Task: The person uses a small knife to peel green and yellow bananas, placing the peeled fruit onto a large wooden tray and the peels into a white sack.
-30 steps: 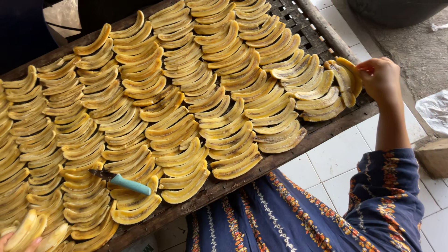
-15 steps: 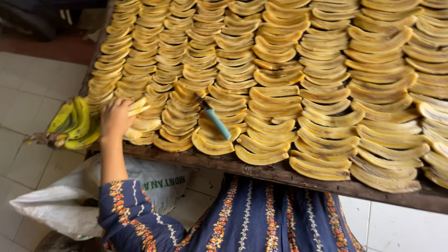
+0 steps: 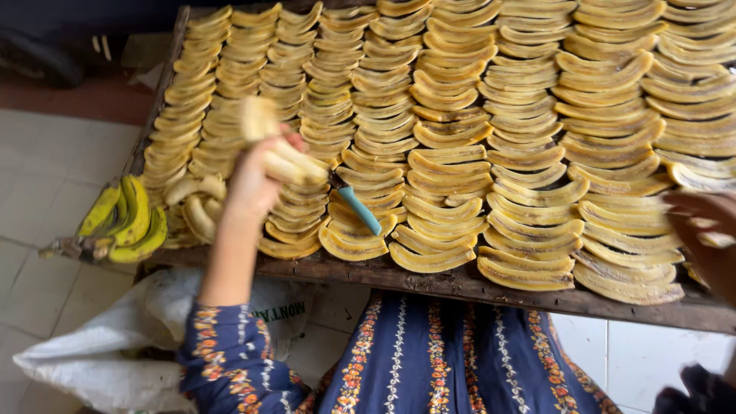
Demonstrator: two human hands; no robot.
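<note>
While the left hand (image 3: 257, 180) lifts above the dark wooden tray (image 3: 460, 280), its fingers (image 3: 295, 142) are curled round pale peeled banana slices (image 3: 287, 161), raised clear of the overlapping yellow rows so none is disturbed. A teal-handled knife (image 3: 354, 205) rests just beside. The blurred right hand (image 3: 709, 238) hovers at the tray's edge; its grip is unclear.

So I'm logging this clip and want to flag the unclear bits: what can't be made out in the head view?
- Left hand: motion blur; it grips peeled banana pieces, but their count is unclear.
- Right hand: blurred and cut by the right edge; whether it holds anything can't be told.
- Knife: only the teal handle shows clearly; the blade is hidden among the banana slices.
- Wooden tray: top and right ends run out of frame.
</note>
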